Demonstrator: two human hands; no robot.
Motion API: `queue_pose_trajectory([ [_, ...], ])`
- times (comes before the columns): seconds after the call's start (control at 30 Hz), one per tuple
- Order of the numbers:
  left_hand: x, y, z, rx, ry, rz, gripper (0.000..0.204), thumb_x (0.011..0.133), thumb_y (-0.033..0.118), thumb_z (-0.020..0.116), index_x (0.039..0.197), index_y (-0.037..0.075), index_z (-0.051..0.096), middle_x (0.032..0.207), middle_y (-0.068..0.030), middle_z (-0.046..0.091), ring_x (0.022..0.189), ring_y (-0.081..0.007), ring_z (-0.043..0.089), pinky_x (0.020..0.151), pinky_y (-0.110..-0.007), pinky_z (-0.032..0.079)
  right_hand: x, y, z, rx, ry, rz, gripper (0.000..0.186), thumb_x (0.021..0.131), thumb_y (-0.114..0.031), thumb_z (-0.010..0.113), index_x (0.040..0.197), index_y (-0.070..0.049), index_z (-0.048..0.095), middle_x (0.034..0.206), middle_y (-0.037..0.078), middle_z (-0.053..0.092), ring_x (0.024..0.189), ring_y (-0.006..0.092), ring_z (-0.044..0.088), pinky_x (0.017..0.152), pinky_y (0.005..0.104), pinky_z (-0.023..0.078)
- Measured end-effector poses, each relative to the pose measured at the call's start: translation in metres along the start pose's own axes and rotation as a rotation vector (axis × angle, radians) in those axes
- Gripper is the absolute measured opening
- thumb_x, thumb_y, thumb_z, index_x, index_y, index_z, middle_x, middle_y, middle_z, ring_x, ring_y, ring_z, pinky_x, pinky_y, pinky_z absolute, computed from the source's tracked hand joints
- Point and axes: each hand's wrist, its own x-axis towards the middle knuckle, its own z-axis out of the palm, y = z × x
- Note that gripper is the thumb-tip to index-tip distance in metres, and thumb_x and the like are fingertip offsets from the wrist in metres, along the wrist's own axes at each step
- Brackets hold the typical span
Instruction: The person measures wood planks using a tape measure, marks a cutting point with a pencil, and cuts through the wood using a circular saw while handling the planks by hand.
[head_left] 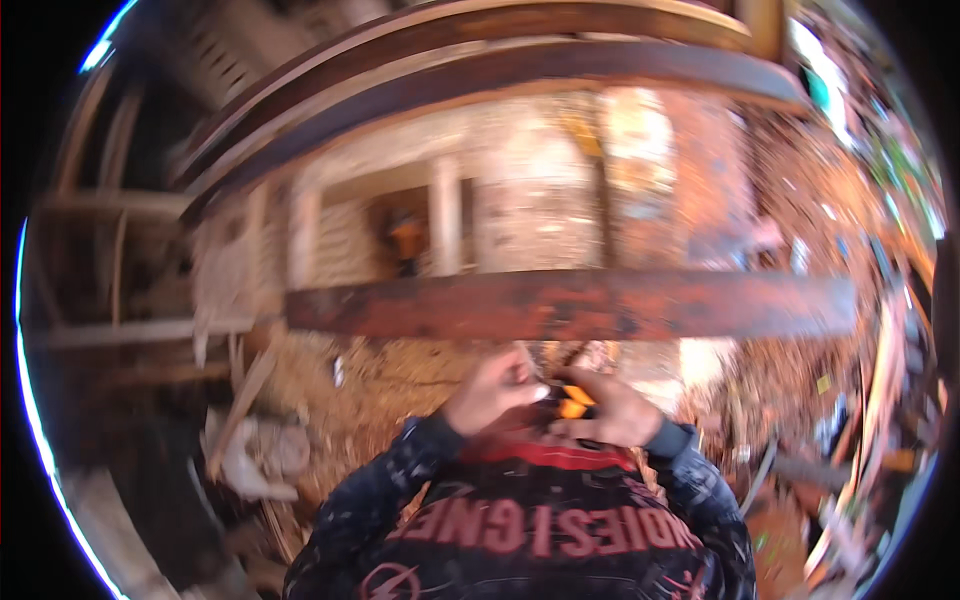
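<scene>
Close in front of my dark shirt, my two hands are held near each other. My right hand [622, 412] is closed around a small black-and-yellow object [575, 402], whose kind is blurred. My left hand [490, 393] has its fingers curled beside it, with a small white bit [541, 393] at the fingertips; what it grips is smeared by motion. Just beyond my hands a reddish-brown wooden beam [570, 306] runs across from left to right. Neither hand appears to grip the beam.
Farther off, more dark wooden beams [520, 70] lie crosswise. Beneath is a pale wooden frame [446, 215] with an opening. Wood chips and shavings [400, 385] cover the ground, with scrap strips [870, 400] at the right. A pale timber rack [120, 200] stands at left.
</scene>
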Motion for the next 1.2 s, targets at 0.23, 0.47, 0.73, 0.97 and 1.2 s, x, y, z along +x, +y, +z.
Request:
queue_pose_trajectory([
  [0.23,-0.05,-0.018,-0.124,-0.151,0.354,0.074,0.017,0.09,0.015,0.067,0.093,-0.001,0.062,0.084,-0.0058,0.066,0.074,-0.0121,0.062,0.067,-0.027,0.051,0.029,-0.04,0.005,-0.164,0.016,0.193,0.06,0.071,-0.027,0.083,0.117,-0.001,0.054,0.095,0.019,0.069,0.087,0.0334,0.069,0.08,0.039,0.054],
  [0.47,-0.053,-0.027,-0.151,0.032,0.056,0.195,0.03,0.089,0.022,0.067,0.107,-0.002,0.068,0.098,-0.0137,0.072,0.092,-0.0201,0.068,0.084,-0.033,0.05,0.137,-0.13,0.067,-0.194,-0.016,-0.035,0.076,0.071,-0.025,0.081,0.133,-0.007,0.042,0.097,0.019,0.067,0.093,0.0354,0.068,0.082,0.0425,0.053],
  [0.73,-0.088,-0.039,-0.287,-0.8,0.193,0.147,0.007,0.085,0.006,0.057,0.078,0.003,0.058,0.069,-0.0028,0.054,0.056,-0.0079,0.049,0.047,-0.023,0.037,0.204,-0.14,0.076,-0.156,-0.154,0.018,0.073,0.074,-0.028,0.082,0.131,-0.002,0.045,0.109,0.018,0.064,0.103,0.0273,0.064,0.09,0.0366,0.049],
  [0.97,-0.077,-0.006,-0.28,0.05,0.089,0.048,0.029,0.089,0.023,0.069,0.108,0.001,0.069,0.087,-0.0045,0.07,0.077,-0.0079,0.063,0.066,-0.024,0.05,0.222,-0.165,0.08,-0.087,-0.09,-0.084,0.076,0.071,-0.026,0.083,0.131,-0.003,0.042,0.106,0.018,0.067,0.102,0.0296,0.065,0.092,0.0385,0.049],
  [1.2,-0.056,-0.007,-0.277,-0.024,-0.079,0.138,0.02,0.088,0.018,0.069,0.096,0.0,0.066,0.082,-0.0023,0.066,0.076,-0.0084,0.061,0.072,-0.025,0.049,0.232,-0.169,0.092,-0.106,0.001,-0.22,0.079,0.07,-0.024,0.083,0.133,-0.004,0.04,0.1,0.018,0.067,0.097,0.0319,0.066,0.085,0.0398,0.051],
])
